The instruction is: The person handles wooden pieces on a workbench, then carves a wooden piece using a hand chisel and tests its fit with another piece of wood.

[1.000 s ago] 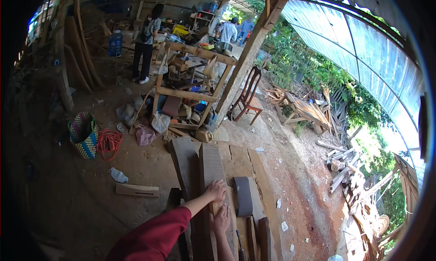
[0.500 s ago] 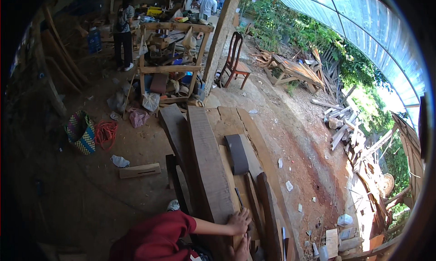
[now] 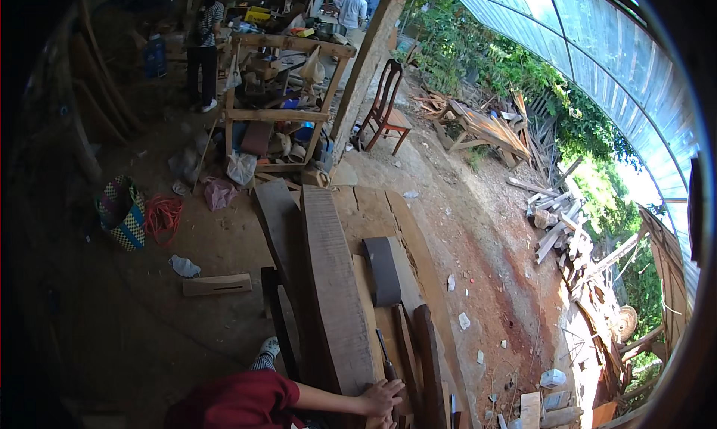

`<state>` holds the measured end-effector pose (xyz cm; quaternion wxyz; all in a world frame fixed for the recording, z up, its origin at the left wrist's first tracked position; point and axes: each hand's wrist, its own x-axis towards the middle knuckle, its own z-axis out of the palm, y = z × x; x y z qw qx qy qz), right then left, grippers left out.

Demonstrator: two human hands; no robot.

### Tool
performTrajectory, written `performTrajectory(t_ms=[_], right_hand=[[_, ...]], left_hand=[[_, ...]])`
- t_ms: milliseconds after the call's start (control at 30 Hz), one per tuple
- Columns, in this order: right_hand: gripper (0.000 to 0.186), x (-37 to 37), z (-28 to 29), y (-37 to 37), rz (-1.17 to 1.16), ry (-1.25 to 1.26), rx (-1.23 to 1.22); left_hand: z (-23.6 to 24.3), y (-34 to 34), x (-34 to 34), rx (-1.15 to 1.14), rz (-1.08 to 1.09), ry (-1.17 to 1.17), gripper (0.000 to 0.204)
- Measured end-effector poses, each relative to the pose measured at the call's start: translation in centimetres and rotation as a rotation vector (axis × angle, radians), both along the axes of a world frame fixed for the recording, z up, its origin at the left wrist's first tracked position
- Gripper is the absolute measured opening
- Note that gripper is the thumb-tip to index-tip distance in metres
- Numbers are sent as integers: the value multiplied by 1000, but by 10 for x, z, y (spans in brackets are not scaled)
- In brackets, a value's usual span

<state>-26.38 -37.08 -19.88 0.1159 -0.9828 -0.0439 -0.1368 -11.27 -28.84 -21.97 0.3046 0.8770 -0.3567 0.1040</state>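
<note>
My left hand point(image 3: 381, 399) lies over the near end of a long dark plank point(image 3: 336, 302), fingers stretched out and slightly apart. Beside its fingertips rests a slim tool point(image 3: 389, 370) with a dark handle and thin shaft; its exact kind is unclear. Only a sliver of my right hand point(image 3: 388, 424) shows at the lower edge, just below the left, its fingers mostly cut off. A curved sheet of dark grey sandpaper point(image 3: 383, 271) lies farther along the bench point(image 3: 366, 205). Narrow dark wood pieces point(image 3: 429, 354) sit to the right of the tool.
On the floor at left are a checked basket point(image 3: 123, 214), red cord point(image 3: 162, 218) and a slotted board point(image 3: 216, 284). A cluttered wooden frame point(image 3: 276, 115) and chair point(image 3: 387, 108) stand beyond the bench. Scrap wood point(image 3: 560, 227) is piled right. A person point(image 3: 203, 48) stands far left.
Both hands have moved lower in the picture, the right almost out of it. My view has shifted, so the bench sits lower and slightly left. The tool's handle is now more exposed.
</note>
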Motion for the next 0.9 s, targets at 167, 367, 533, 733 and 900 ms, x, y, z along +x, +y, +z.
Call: performTrajectory(t_ms=[167, 367, 533, 733, 900], right_hand=[[75, 160, 11, 112, 153, 63, 90], [66, 282, 13, 191, 260, 38, 117], [66, 278, 11, 184, 316, 49, 216], [70, 163, 14, 89, 219, 147, 169], [76, 6, 55, 8, -155, 264, 229]], left_hand=[[4, 147, 128, -71, 458, -4, 29], [7, 234, 246, -91, 599, -10, 28], [7, 227, 238, -8, 588, 34, 26], [8, 124, 129, 41, 495, 56, 24], [15, -17, -8, 170, 105, 78, 29]])
